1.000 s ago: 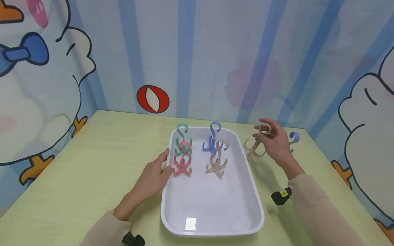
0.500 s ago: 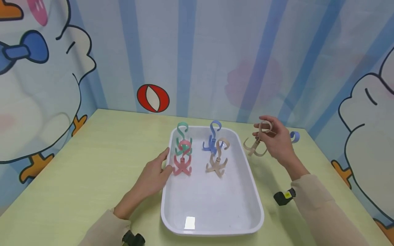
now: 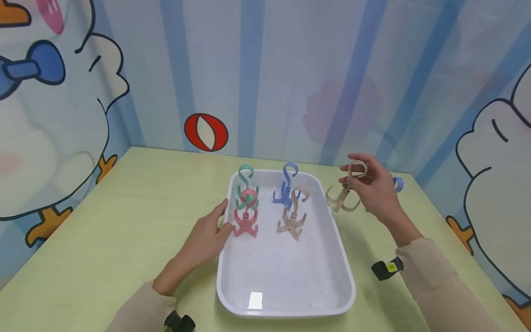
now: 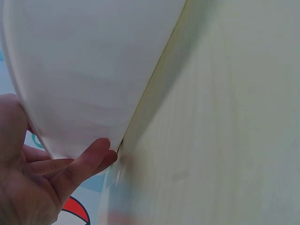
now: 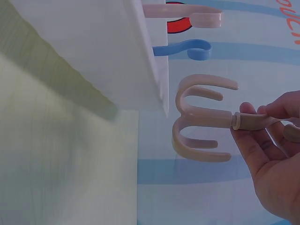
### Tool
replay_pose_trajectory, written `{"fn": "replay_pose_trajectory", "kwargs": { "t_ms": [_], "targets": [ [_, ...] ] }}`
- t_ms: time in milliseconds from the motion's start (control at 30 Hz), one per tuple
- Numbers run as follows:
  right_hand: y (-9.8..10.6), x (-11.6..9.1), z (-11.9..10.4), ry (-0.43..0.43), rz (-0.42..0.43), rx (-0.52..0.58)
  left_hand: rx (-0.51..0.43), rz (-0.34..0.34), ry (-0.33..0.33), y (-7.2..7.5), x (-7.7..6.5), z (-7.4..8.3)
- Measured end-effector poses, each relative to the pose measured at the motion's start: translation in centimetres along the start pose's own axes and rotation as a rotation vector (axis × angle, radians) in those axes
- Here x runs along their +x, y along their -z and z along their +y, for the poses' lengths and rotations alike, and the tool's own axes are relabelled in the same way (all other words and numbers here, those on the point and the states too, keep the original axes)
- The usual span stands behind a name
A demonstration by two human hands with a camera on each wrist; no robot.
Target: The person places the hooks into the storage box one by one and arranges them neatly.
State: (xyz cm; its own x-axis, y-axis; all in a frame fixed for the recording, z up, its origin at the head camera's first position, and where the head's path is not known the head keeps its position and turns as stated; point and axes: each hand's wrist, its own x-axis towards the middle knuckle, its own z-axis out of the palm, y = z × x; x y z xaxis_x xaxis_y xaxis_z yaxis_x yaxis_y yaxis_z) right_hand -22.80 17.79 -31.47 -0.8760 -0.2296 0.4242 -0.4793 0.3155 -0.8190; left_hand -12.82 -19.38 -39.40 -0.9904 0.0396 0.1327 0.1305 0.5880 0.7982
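Observation:
My left hand (image 3: 205,240) grips the left rim of a white tray (image 3: 286,315), its thumb over the edge. In the left wrist view, its fingers (image 4: 77,173) lie along the tray's outer wall. Raised off the tray's right edge is a beige four-claw hook hanger (image 5: 206,118), pinched at its neck and curved hook between the thumb and fingers of my right hand (image 3: 375,189); its claws point up. Inside the tray stand a green hanger (image 3: 245,166), a pink hanger (image 3: 246,225), a blue hanger (image 3: 285,196) and another beige hanger (image 3: 292,224), hooks upward.
Behind my right hand, another blue hanger (image 3: 399,184) is mostly hidden, only part of its hook showing. The pale yellow-green table (image 3: 124,230) ends at a striped, cartoon-printed backdrop (image 3: 282,92). Black wrist cameras (image 3: 387,269) sit at both sleeves.
My right hand has risen slightly and its wrist has shifted right, covering more of the blue hanger behind. The held beige hanger has drifted a little left. Left hand and tray stay put.

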Motion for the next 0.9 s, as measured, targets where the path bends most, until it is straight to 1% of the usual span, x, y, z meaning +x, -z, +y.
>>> {"fn": "replay_pose_trajectory", "kwargs": {
  "t_ms": [300,433,733,900],
  "targets": [
    [-0.2,-0.4,-1.3,0.038,-0.024,0.009,0.004,0.005,0.004,0.0,0.0,-0.1],
    [-0.3,-0.5,-1.8,0.057,-0.042,0.03,0.006,0.003,0.008,-0.1,0.1,-0.1],
    [-0.5,-0.9,-2.6,0.11,-0.095,0.149,0.004,0.009,-0.015,-0.1,0.1,-0.3],
    [-0.7,-1.2,-3.3,0.147,-0.137,0.203,0.004,0.004,-0.005,-0.1,0.1,-0.2]
  ]
}}
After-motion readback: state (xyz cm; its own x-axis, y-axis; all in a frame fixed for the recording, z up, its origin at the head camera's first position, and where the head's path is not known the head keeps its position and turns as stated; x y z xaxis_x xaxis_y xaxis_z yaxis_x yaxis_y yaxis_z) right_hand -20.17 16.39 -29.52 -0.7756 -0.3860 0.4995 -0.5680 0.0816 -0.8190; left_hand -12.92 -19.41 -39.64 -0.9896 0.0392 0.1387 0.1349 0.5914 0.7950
